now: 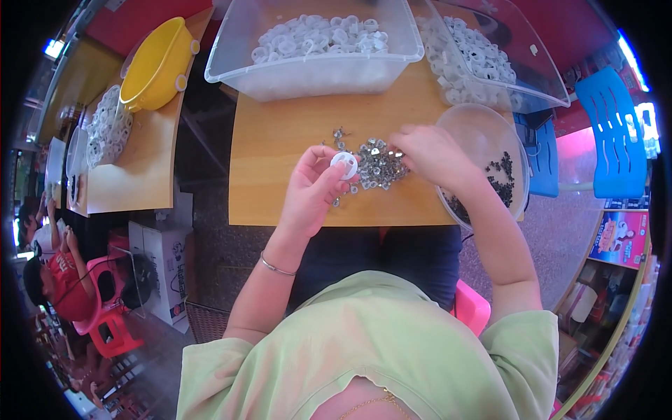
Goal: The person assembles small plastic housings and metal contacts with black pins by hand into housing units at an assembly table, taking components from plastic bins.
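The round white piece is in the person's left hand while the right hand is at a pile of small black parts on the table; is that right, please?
Not quite: the head view shows that the pile on the table at the right hand is of silvery parts, not black. The round white piece is indeed in the left hand.

Small assembly workshop, apparently; my table [269, 171] bears a bin [315, 85] of white parts [318, 36]; metal pieces [376, 165] lie heaped.

To the right I have a blue chair [620, 186] with a pink poster [633, 246] near it; over left I see a white box [165, 280], a red stool [116, 340] and a person in red [70, 288]
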Motion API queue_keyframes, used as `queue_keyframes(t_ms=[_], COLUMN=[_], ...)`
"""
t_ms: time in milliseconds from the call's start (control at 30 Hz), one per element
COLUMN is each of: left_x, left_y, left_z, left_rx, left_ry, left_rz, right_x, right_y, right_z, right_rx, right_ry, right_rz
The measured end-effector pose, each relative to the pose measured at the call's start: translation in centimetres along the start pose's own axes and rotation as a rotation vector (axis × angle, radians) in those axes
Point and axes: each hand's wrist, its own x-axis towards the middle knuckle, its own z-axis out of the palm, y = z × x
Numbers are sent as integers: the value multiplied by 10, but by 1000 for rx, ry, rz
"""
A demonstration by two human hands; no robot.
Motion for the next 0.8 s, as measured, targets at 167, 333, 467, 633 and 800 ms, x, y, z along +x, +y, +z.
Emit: queue_keyframes(t_ms=[167, 333, 467, 633, 800], left_x=[1, 2, 3, -1, -6], left_y=[-5, -9, -10, -7, -5], left_z=[-3, 1, 2, 4, 9], left_rx=[-72, -136, -179, -222, -250], left_ry=[-62, -70, -65, -111, -170], left_rz=[6, -1, -30, -56, -40], right_x=[-4, -6, -9, -14, -27], right_y=[-1, 0, -4, -13, -30], right_z=[-8, -8, -9, -18, -24], right_rx=[344, 469, 507, 825, 1421], right_ry=[42, 85, 143, 99, 107], right_rz=[32, 32, 43, 189, 287])
